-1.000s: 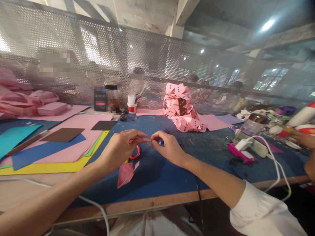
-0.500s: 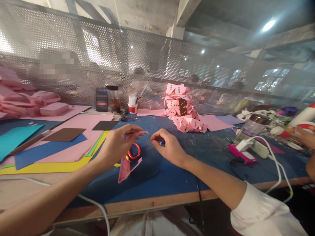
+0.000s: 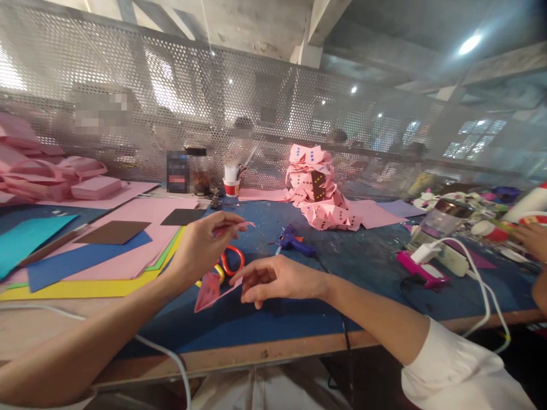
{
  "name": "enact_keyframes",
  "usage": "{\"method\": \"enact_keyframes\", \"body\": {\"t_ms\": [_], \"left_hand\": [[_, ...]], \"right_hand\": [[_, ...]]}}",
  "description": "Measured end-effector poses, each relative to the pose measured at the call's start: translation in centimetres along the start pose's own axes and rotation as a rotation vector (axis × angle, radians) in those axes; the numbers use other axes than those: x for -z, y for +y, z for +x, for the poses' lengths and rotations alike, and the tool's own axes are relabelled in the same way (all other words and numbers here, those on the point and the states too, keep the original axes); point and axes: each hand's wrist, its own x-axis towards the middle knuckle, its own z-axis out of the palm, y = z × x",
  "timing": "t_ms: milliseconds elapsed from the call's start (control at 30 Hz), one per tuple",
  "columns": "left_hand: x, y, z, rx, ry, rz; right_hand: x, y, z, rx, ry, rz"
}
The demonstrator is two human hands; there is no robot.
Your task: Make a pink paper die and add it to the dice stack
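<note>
My left hand [image 3: 204,246] is raised over the blue table mat [image 3: 273,307], pinching a thin pink paper strip [image 3: 241,225] between thumb and fingertips. My right hand [image 3: 273,280] is lower, near the mat's front, its fingers stretched toward a folded pink paper piece [image 3: 210,291] and touching its right tip. Scissors with red and yellow handles [image 3: 231,261] lie just behind that piece. A blue glue gun [image 3: 294,242] rests on the mat beyond my right hand.
Coloured paper sheets [image 3: 94,256] are stacked at left. A heap of pink paper dice [image 3: 318,191] stands at the back, with jars and a cup [image 3: 231,183] nearby. A white charger and cable [image 3: 444,256] lie at right, where another person's hand [image 3: 530,239] works. A perforated metal screen closes the back.
My hands have come apart: the right let go of the strip and dropped toward the folded pink piece, uncovering the glue gun. The left hand kept the strip and lifted slightly.
</note>
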Motion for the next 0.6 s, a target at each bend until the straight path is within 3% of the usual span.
{"method": "enact_keyframes", "body": {"t_ms": [600], "left_hand": [[0.02, 0.25, 0.24, 0.069, -0.032, 0.000]], "right_hand": [[0.58, 0.10, 0.21, 0.014, 0.163, 0.209]]}}
